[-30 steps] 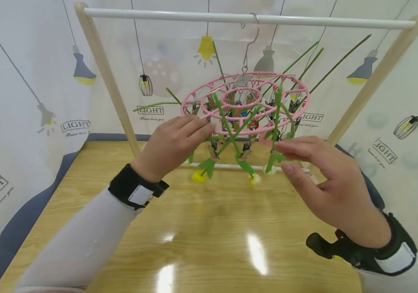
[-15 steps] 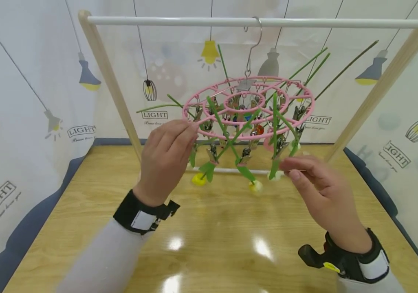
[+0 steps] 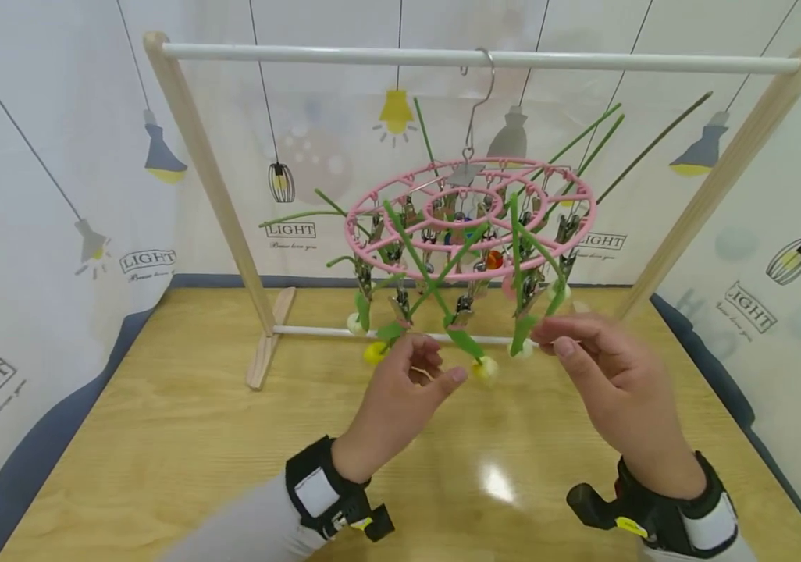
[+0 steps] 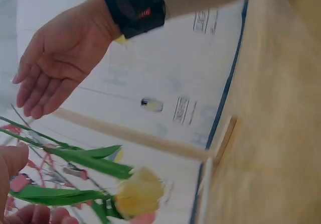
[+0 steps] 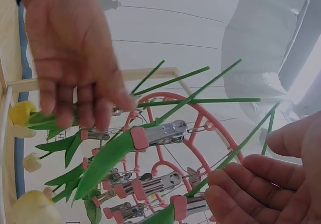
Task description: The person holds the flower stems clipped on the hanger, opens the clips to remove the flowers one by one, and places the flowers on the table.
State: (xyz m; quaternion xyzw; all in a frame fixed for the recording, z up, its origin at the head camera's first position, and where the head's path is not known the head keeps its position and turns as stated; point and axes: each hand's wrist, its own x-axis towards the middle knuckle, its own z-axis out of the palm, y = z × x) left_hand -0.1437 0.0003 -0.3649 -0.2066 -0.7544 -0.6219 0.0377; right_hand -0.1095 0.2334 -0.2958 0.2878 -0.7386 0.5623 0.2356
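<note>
A pink round clip hanger (image 3: 471, 275) hangs in front of me with artificial tulips gripped upside down in its metal clips (image 5: 170, 132). My left hand (image 3: 400, 398) is below its front rim, palm turned inward with fingers loosely bent and holding nothing. Close to it are a yellow tulip (image 3: 375, 353) and a pale yellow tulip (image 3: 485, 368). My right hand (image 3: 621, 390) is beside the front-right tulip's green leaf (image 3: 523, 336); its fingers look relaxed in the right wrist view, with nothing between them. Green stems (image 3: 411, 242) stick up past the hanger's ring.
The hanger's hook (image 3: 490, 74) sits over the white bar (image 3: 302, 53) of a rack with wooden legs (image 3: 207, 168). Its lower bar (image 3: 316, 332) runs just over the wooden table (image 3: 161, 437). Lamp-patterned cloth (image 3: 745, 195) stands behind and at both sides.
My left hand has let go of the hanger's front-left rim and dropped down and right below it. My right hand has lowered slightly beside the front-right tulip. The hanger sits lower in view.
</note>
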